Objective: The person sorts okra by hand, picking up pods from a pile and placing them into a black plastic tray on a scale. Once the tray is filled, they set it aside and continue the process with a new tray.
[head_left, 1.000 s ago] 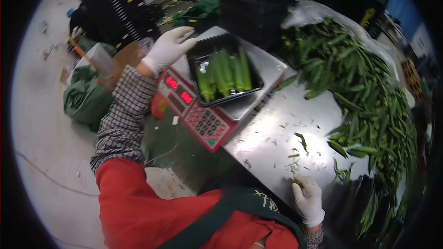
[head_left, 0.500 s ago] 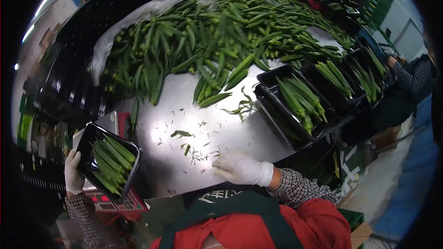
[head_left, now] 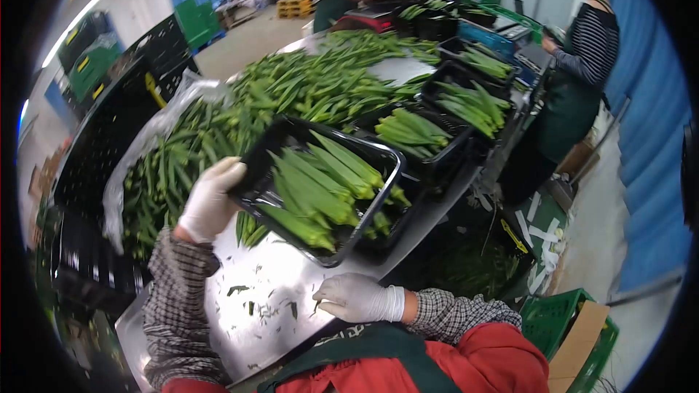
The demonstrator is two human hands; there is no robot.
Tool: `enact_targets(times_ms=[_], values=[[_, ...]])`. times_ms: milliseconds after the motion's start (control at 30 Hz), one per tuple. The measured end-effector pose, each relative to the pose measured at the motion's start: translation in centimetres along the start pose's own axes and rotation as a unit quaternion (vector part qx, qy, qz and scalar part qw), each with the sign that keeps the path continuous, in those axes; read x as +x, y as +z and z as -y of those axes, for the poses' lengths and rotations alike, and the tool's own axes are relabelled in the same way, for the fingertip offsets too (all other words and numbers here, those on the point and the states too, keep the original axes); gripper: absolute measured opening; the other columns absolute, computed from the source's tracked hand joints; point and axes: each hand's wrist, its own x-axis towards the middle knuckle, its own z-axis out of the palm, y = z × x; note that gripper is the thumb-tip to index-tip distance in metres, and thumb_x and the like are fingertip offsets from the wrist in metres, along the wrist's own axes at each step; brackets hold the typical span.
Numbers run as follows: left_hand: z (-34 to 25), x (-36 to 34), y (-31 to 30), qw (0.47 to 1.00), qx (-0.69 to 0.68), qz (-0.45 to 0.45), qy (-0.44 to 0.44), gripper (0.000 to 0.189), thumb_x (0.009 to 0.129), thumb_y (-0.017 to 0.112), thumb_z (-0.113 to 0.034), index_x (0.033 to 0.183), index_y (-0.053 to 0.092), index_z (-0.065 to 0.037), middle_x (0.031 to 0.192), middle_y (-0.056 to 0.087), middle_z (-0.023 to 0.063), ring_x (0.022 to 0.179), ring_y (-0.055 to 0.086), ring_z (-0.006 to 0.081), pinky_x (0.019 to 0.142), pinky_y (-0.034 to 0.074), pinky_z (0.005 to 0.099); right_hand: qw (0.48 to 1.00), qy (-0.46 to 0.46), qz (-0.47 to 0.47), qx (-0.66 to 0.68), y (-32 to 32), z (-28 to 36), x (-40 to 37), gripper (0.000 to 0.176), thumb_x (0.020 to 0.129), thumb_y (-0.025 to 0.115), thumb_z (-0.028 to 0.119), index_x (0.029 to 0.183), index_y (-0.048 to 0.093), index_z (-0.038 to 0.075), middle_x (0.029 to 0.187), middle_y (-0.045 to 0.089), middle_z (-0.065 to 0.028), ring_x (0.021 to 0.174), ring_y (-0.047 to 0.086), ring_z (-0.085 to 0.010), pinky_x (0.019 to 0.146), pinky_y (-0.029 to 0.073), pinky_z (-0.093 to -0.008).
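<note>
My gloved left hand (head_left: 211,200) grips the left rim of a black plastic tray (head_left: 255,167) with several green okra pods (head_left: 313,182) in it. The tray is tilted and held above the metal table, in front of another okra tray that it partly covers. Low over the table's near edge is my gloved right hand (head_left: 358,297), fingers loosely bent and no tray in them. Small green scraps (head_left: 266,309) lie beside its fingertips.
A big okra heap (head_left: 320,84) covers the far part of the metal table (head_left: 237,338). Filled black trays (head_left: 466,105) line the right side. A green crate (head_left: 542,313) stands at the lower right. Two co-workers are beyond, one in a striped sleeve (head_left: 586,47).
My left hand has carried the okra tray from above the red scale at left, up and right toward the filled trays. The camera view has turned right. My right hand stays near the table edge.
</note>
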Motion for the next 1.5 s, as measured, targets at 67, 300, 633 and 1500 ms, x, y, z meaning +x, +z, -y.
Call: enact_targets(times_ms=[67,300,633,1500], values=[[2.1,3.1,2.6,0.999,0.017,0.006,-0.049,0.023,0.091,0.052,-0.011,0.107,0.055,0.005,0.098,0.062,0.0068,0.087,0.06,0.0148,0.081,0.047,0.0273,0.999,0.005,-0.027,-0.018,-0.4,-0.5,-1.2,0.021,0.086,0.054,0.021,0.098,0.062,0.006,0.09,0.06,-0.0125,0.089,0.059,-0.0312,0.079,0.047,-0.041],[5.3,6.3,4.5,0.987,0.153,0.009,-0.039,0.032,0.09,0.056,-0.015,0.114,0.056,0.006,0.1,0.063,0.0066,0.089,0.058,0.012,0.08,0.046,0.0241,0.998,0.03,-0.051,-0.015,-1.9,-1.2,-2.3,0.019,0.087,0.053,0.022,0.095,0.062,0.007,0.088,0.061,-0.0114,0.086,0.06,-0.0293,0.076,0.048,-0.0397],[5.4,0.2,2.0,0.989,0.127,-0.08,0.014,0.064,0.09,0.056,-0.04,0.135,0.034,0.0,0.137,0.038,0.0183,0.126,0.04,0.0297,0.107,0.03,0.0455,0.975,-0.09,0.049,0.196,-7.9,4.5,-3.6,0.025,0.088,0.057,0.015,0.108,0.061,0.0,0.095,0.062,-0.0124,0.089,0.061,-0.0234,0.078,0.048,-0.0316],[13.4,-1.0,13.0,0.914,-0.326,0.131,-0.203,0.075,0.086,0.05,-0.058,0.138,0.029,-0.008,0.134,0.041,0.0184,0.118,0.048,0.0374,0.093,0.044,0.0606,0.901,0.195,-0.147,-0.36,-25.7,-1.3,-2.3,0.045,0.084,0.057,0.042,0.097,0.066,0.0,0.092,0.065,-0.015,0.091,0.06,-0.031,0.084,0.046,-0.0396]])
